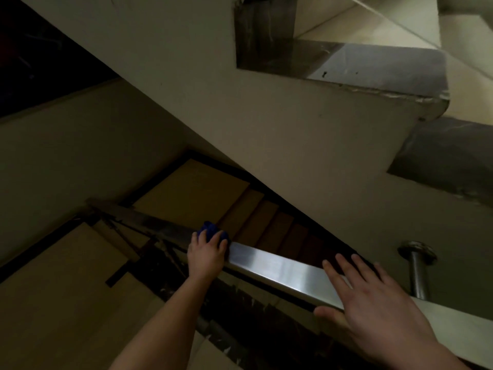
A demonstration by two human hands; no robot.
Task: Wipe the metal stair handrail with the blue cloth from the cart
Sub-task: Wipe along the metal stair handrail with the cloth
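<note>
A flat, shiny metal handrail (280, 268) runs diagonally from the lower right up toward the left centre, where it darkens. My left hand (206, 253) is stretched out along it and presses a bunched blue cloth (213, 231) onto the top of the rail; the cloth pokes out past my fingers. Nearer to me, my right hand (373, 303) lies flat on the rail with fingers spread and nothing in it, its thumb hooked over the near edge.
A round metal post (418, 273) with a disc cap rises behind the rail at right. Beyond the rail, dim brown steps (266, 222) drop away. The pale underside of an upper stair flight (240, 116) slopes overhead. Tan floor (53, 303) lies at lower left.
</note>
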